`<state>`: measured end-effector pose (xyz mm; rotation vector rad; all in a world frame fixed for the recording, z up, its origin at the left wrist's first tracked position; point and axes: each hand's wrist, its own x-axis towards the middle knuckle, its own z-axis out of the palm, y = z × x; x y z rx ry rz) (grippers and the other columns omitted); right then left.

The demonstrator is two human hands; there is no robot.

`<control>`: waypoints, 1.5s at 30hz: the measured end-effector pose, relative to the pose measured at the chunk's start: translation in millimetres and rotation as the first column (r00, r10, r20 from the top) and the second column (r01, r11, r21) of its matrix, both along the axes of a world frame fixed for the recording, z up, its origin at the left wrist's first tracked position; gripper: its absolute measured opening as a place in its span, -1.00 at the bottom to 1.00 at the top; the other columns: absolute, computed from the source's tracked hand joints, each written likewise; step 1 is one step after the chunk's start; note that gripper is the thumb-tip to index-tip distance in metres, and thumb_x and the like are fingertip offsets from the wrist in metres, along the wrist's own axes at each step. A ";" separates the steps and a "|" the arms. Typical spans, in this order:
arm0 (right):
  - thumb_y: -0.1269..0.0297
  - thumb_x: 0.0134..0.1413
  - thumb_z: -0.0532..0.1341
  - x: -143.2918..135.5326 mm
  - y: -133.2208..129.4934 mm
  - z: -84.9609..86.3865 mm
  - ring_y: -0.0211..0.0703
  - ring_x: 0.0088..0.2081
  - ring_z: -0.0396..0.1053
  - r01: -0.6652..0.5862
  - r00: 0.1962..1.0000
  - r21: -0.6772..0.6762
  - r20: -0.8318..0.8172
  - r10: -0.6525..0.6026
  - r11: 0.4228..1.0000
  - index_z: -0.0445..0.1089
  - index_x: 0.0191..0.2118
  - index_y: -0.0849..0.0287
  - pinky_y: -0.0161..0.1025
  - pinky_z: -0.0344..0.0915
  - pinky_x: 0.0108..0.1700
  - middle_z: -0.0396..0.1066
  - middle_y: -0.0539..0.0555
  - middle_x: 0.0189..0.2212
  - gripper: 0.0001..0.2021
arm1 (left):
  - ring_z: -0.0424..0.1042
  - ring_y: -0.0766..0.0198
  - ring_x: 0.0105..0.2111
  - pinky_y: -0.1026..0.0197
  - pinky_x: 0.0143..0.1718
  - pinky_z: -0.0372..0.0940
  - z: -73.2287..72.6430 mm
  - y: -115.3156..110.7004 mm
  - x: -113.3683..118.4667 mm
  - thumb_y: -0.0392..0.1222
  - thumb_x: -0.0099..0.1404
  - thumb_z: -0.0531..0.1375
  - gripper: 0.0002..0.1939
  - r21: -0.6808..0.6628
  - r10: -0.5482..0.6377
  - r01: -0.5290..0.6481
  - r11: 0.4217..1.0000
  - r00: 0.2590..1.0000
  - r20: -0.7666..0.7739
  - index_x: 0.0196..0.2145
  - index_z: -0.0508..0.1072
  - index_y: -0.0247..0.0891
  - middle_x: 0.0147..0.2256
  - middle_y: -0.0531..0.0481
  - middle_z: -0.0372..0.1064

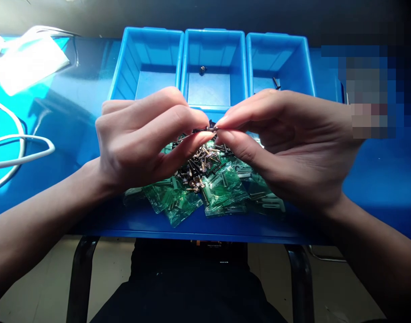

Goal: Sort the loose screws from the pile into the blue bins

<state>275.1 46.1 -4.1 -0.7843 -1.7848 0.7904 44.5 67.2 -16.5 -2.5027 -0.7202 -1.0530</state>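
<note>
My left hand point(148, 134) and my right hand point(286, 143) meet above the middle of the table. Between their pinched fingertips is a small dark screw point(211, 129), gripped from both sides. Below the hands lies a pile of loose screws point(200, 166), some dark and some brassy. Around its front sit several green clear packets point(225, 186) with small parts inside. The middle blue bin point(214, 107) holds a small dark metal piece point(202, 70). A dark screw point(276, 83) leans in the right blue bin point(309, 67).
The left blue bin point(119, 67) stands beside the other two at the back. White cables point(22, 150) and a brightly lit white sheet point(33, 63) lie at the left of the blue table point(376, 179). Dark chair armrests show below the front edge.
</note>
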 end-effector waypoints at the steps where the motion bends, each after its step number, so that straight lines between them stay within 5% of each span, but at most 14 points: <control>1: 0.49 0.19 0.37 0.0 0.0 -0.2 -0.15 -0.21 0.56 -0.001 1.000 -0.001 -0.009 0.001 1.000 0.62 -0.15 -0.02 -0.08 0.64 -0.12 0.60 -0.06 -0.24 -0.78 | 0.48 0.39 -0.38 0.29 -0.43 0.21 0.0 -0.1 0.2 -0.20 0.48 0.27 -0.93 -0.010 -0.010 0.010 1.000 1.000 -0.004 -0.13 0.50 -0.24 -0.28 0.07 0.51; 6: 0.49 0.22 0.36 2.1 -1.0 0.6 -0.16 -0.20 0.58 0.020 1.000 -0.016 0.018 -0.019 1.000 0.62 -0.16 0.00 -0.09 0.65 -0.09 0.61 -0.06 -0.23 -0.79 | 0.48 0.38 -0.37 0.24 -0.39 0.27 1.2 -2.5 1.7 -0.15 0.51 0.27 -0.81 -0.150 -0.016 0.023 0.988 0.999 0.045 0.01 0.46 -0.26 -0.27 0.05 0.54; 11: 0.43 0.24 0.38 3.5 -1.1 3.1 -0.15 -0.20 0.59 0.023 0.999 -0.025 0.040 -0.022 0.999 0.61 -0.16 0.02 -0.08 0.67 -0.08 0.61 -0.05 -0.23 -0.86 | 0.48 0.40 -0.40 0.31 -0.43 0.17 2.3 -1.0 1.9 -0.23 0.50 0.22 -0.92 -0.022 -0.021 0.021 1.000 1.000 0.000 -0.14 0.48 -0.28 -0.30 0.09 0.49; 17: 0.40 0.24 0.38 2.5 -1.4 5.4 -0.14 -0.20 0.60 0.061 0.997 0.018 0.048 -0.061 0.998 0.62 -0.18 0.04 -0.09 0.70 -0.10 0.62 -0.05 -0.25 -0.90 | 0.50 0.39 -0.39 0.30 -0.40 0.24 4.4 -4.2 2.3 -0.15 0.51 0.26 -0.84 -0.150 -0.002 0.007 0.989 0.999 0.037 -0.07 0.49 -0.31 -0.30 0.07 0.51; 21: 0.41 0.24 0.39 2.6 -1.2 5.2 -0.16 -0.21 0.60 0.059 0.997 0.008 0.043 -0.059 0.998 0.62 -0.19 0.05 -0.10 0.69 -0.10 0.62 -0.06 -0.25 -0.90 | 0.49 0.42 -0.41 0.33 -0.43 0.20 2.7 -3.4 1.9 -0.17 0.55 0.18 -0.87 -0.048 0.005 -0.004 0.999 1.000 0.019 -0.16 0.49 -0.25 -0.33 0.13 0.49; 24: 0.40 0.22 0.41 3.5 -0.9 5.0 -0.16 -0.21 0.60 0.085 0.995 0.014 0.050 -0.085 0.996 0.62 -0.19 0.05 -0.11 0.69 -0.12 0.62 -0.05 -0.25 -0.90 | 0.50 0.41 -0.39 0.32 -0.42 0.22 0.9 -2.1 1.5 -0.08 0.62 0.07 -0.74 -0.099 0.008 -0.003 0.995 0.999 0.044 -0.12 0.50 -0.23 -0.32 0.11 0.48; 30: 0.46 0.19 0.40 3.5 -1.0 6.6 -0.14 -0.22 0.59 0.066 0.998 0.005 0.019 -0.066 0.998 0.62 -0.18 0.03 -0.08 0.66 -0.15 0.63 -0.05 -0.26 -0.84 | 0.51 0.39 -0.39 0.27 -0.45 0.22 0.6 -1.9 1.6 -0.20 0.55 0.18 -0.91 -0.095 -0.009 0.014 0.995 0.998 0.056 -0.11 0.47 -0.23 -0.32 0.11 0.51; 37: 0.42 0.23 0.37 2.0 -1.5 10.1 -0.07 -0.24 0.60 0.093 0.994 0.016 0.059 -0.093 0.996 0.64 -0.16 -0.16 0.00 0.67 -0.17 0.62 -0.05 -0.27 -0.77 | 0.53 0.42 -0.37 0.28 -0.41 0.27 0.1 -3.2 2.5 -0.25 0.52 0.25 -0.85 -0.109 -0.035 0.046 0.993 0.994 0.101 0.00 0.44 -0.32 -0.24 0.08 0.56; 45: 0.44 0.21 0.37 3.2 -3.0 9.2 -0.08 -0.20 0.60 0.054 0.998 -0.051 0.033 -0.052 0.997 0.64 -0.15 -0.18 0.00 0.66 -0.11 0.62 -0.08 -0.23 -0.73 | 0.52 0.34 -0.38 0.20 -0.47 0.23 -2.5 2.3 2.2 -0.24 0.55 0.15 -0.81 -0.046 -0.067 0.071 0.996 0.994 0.089 -0.26 0.49 -0.28 -0.35 0.02 0.52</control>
